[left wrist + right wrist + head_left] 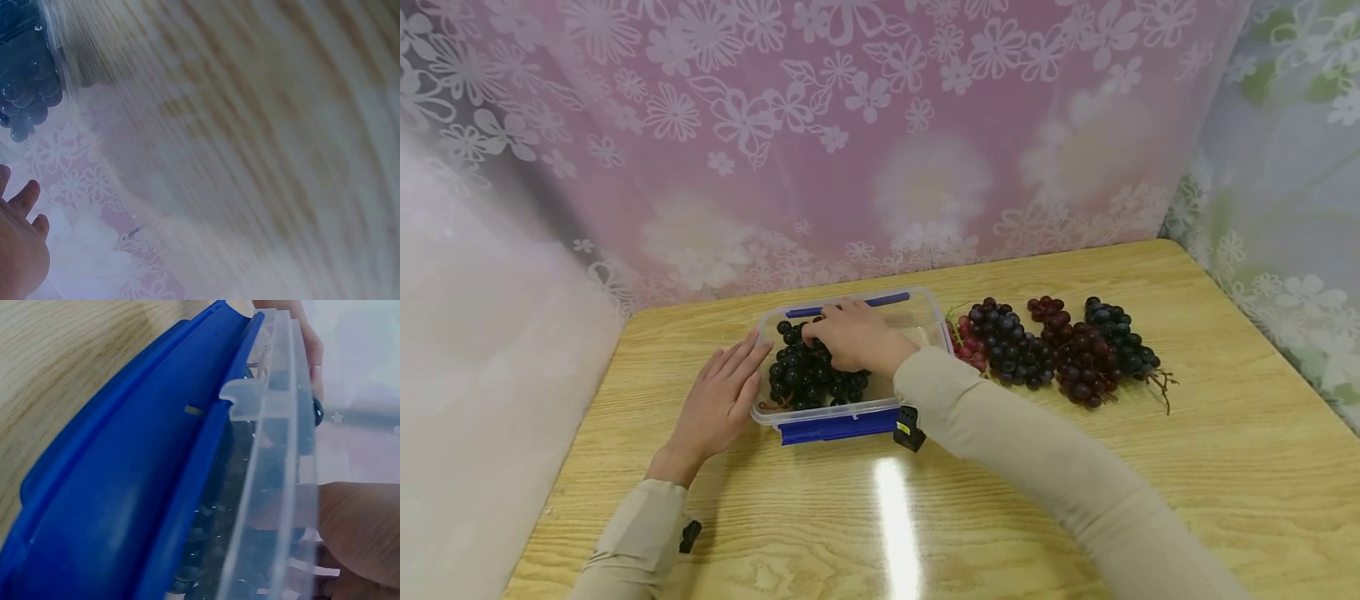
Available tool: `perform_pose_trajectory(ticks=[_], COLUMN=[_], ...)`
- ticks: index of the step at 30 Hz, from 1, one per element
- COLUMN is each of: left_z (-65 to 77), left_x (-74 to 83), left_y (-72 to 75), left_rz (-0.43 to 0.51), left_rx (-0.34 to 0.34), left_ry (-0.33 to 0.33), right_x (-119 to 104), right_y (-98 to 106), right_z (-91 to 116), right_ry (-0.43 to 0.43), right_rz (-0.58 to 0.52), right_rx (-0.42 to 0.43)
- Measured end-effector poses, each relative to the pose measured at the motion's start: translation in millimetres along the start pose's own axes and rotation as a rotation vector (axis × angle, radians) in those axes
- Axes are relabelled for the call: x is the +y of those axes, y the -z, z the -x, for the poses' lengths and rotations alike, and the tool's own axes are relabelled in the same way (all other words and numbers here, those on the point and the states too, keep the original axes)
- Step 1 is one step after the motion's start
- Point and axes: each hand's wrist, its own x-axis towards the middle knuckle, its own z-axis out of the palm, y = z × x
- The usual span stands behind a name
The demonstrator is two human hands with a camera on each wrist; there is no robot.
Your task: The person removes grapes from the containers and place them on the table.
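Note:
A clear plastic container (880, 407) with blue side latches (838, 428) holds a bunch of black grapes (793, 375) in its left part. My left hand (718, 404) rests with straight fingers against the container's left rim; the left wrist view catches part of this hand (22, 244) below the grapes (31, 94). Reaching over the near rim, my right hand (853, 337) grips the upper part of the bunch with curled fingers, its fingertips partly hidden among the grapes. Close up in the right wrist view are a blue latch (119, 456) and the translucent rim (275, 444).
Right of the container, more bunches lie in a row on the wooden table (1015, 500): red grapes (972, 350), dark purple grapes (1011, 346), dark red grapes (1082, 358) and blackish grapes (1120, 333) with a bare stem. A floral curtain (880, 167) hangs behind the table.

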Motion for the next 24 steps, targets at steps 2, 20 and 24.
perform_pose_trajectory(ticks=[2,20,24], left_z=[-0.2,-1.1,-0.5], left_x=[0.1,0.2,-0.7], left_y=[1.0,-1.2,-0.9], left_rz=[0.001,-0.008,-0.009], left_rx=[0.001,0.005,0.008], left_ry=[0.001,-0.011,-0.005], right_x=[-1,11,16], right_y=[-1,2,4], right_z=[-1,4,6], right_ry=[0.002,0.036,0.081], right_rz=[0.014,0.073,0.060], right_rx=[0.016,0.066,0.112])
